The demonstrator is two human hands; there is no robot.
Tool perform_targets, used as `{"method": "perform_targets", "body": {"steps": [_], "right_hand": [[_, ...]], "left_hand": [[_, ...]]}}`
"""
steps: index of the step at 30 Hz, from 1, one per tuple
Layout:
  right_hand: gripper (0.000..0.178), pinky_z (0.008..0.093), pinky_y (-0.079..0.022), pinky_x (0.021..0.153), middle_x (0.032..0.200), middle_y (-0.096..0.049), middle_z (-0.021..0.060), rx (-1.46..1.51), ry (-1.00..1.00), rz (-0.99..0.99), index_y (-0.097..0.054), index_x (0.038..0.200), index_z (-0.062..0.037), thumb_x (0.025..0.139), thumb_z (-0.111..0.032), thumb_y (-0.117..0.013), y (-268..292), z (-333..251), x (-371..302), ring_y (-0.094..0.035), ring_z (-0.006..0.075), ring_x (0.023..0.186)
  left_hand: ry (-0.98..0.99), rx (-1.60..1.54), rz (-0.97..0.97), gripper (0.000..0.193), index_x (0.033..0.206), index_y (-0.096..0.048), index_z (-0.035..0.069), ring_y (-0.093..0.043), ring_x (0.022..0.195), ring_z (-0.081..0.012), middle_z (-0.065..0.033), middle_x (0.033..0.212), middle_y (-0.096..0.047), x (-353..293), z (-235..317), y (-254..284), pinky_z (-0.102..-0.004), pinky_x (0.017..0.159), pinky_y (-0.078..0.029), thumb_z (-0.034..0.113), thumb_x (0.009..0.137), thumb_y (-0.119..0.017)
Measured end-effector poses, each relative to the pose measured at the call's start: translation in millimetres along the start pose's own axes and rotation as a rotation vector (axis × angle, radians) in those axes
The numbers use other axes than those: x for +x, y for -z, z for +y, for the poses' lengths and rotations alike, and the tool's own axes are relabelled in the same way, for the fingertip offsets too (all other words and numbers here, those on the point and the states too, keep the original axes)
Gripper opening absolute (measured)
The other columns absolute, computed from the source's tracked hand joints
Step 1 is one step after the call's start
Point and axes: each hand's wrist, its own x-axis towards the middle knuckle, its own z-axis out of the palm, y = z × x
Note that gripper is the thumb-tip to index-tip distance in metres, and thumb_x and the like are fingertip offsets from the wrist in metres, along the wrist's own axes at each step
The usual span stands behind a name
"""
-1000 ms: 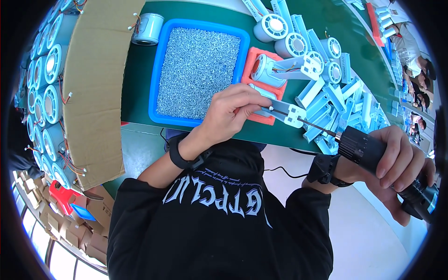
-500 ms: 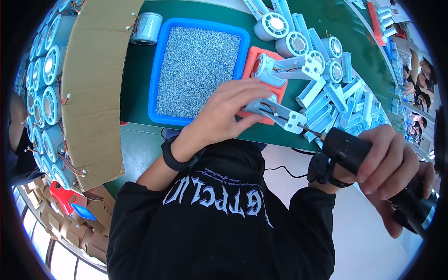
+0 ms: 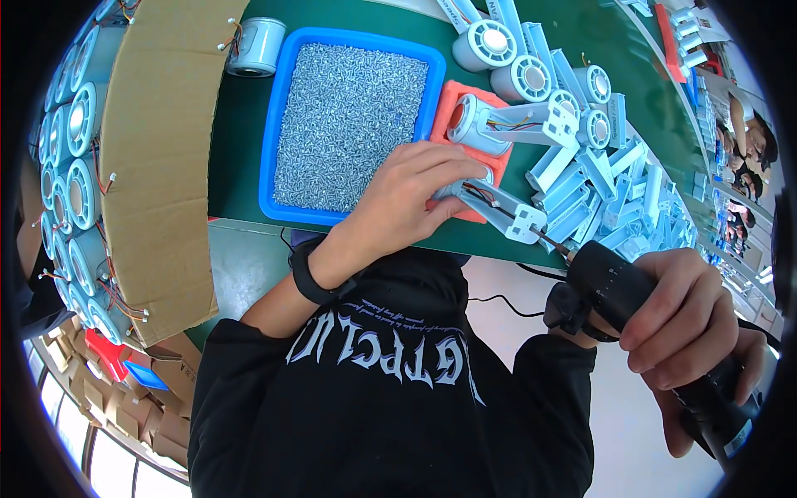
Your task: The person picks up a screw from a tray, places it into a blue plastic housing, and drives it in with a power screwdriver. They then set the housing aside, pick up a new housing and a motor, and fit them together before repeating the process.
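My left hand (image 3: 413, 192) is closed around the round end of a pale blue fan housing (image 3: 496, 211) with coloured wires in its open handle. That end rests at the near part of a red foam holder (image 3: 448, 98). My right hand (image 3: 685, 319) grips a black electric screwdriver (image 3: 613, 284), tilted with its bit toward me-away end at the handle's white tip plate. The bit meets the plate near its screw holes; whether a screw is there is too small to tell. Beyond it, a second wired fan housing (image 3: 486, 126) lies in the holder.
A blue tray (image 3: 267, 170) full of small silver screws stands left of the holder. Several fan housings and loose handle covers (image 3: 573, 199) are piled at right. A cardboard sheet (image 3: 162, 174) borders stacked motor housings (image 3: 83, 199) at left. One wired cylinder (image 3: 257, 48) stands behind.
My right hand and the rear of the screwdriver have dropped toward me, so the tool tilts more steeply. The held housing's tip has shifted slightly; my left hand keeps its grip.
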Motion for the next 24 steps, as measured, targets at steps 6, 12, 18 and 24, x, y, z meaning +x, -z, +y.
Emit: {"method": "perform_targets", "body": {"steps": [6, 12, 18, 24], "right_hand": [[0.049, 0.0307, -0.053, 0.041, 0.066, -0.058, 0.0103, 0.087, 0.033, 0.068, -0.048, 0.111, -0.0055, 0.071, -0.017, -0.075, -3.8, 0.5, 2.6, -0.058, 0.0192, 0.047], [0.056, 0.0260, -0.054, 0.048, 0.073, -0.060, 0.0091, 0.050, -0.025, 0.023, -0.047, 0.111, -0.0079, 0.070, -0.036, -0.074, 0.7, -0.2, 1.5, -0.061, 0.0181, 0.052], [0.060, 0.0241, -0.054, 0.051, 0.075, -0.061, 0.0086, 0.017, -0.063, -0.016, -0.046, 0.110, -0.0087, 0.071, -0.045, -0.072, -2.1, 1.2, 0.6, -0.063, 0.0179, 0.055], [0.057, 0.0246, -0.054, 0.050, 0.073, -0.060, 0.0090, 0.040, -0.073, -0.060, -0.046, 0.108, -0.0070, 0.072, -0.043, -0.072, 0.6, 7.1, 3.2, -0.063, 0.0179, 0.054]], "left_hand": [[0.006, -0.025, 0.018, 0.044, 0.100, -0.064, 0.009, -0.056, 0.099, -0.0251, -0.0046, 0.102, -0.063, 0.5, -0.9, -1.1, -0.0351, 0.085, -0.043, 0.000, 0.058, -0.073], [-0.005, -0.039, 0.029, 0.045, 0.100, -0.064, 0.009, -0.056, 0.099, -0.0251, -0.0048, 0.102, -0.063, 0.7, -1.3, -1.8, -0.0352, 0.084, -0.043, -0.001, 0.057, -0.073], [-0.020, -0.034, 0.059, 0.040, 0.098, -0.064, 0.010, -0.057, 0.096, -0.0231, -0.0033, 0.097, -0.063, -1.4, -3.3, -4.6, -0.0353, 0.082, -0.042, 0.002, 0.060, -0.073], [-0.007, -0.014, 0.074, 0.041, 0.098, -0.064, 0.011, -0.057, 0.095, -0.0227, -0.0030, 0.098, -0.063, -3.2, -3.0, -3.7, -0.0351, 0.081, -0.042, 0.002, 0.059, -0.072]]}}
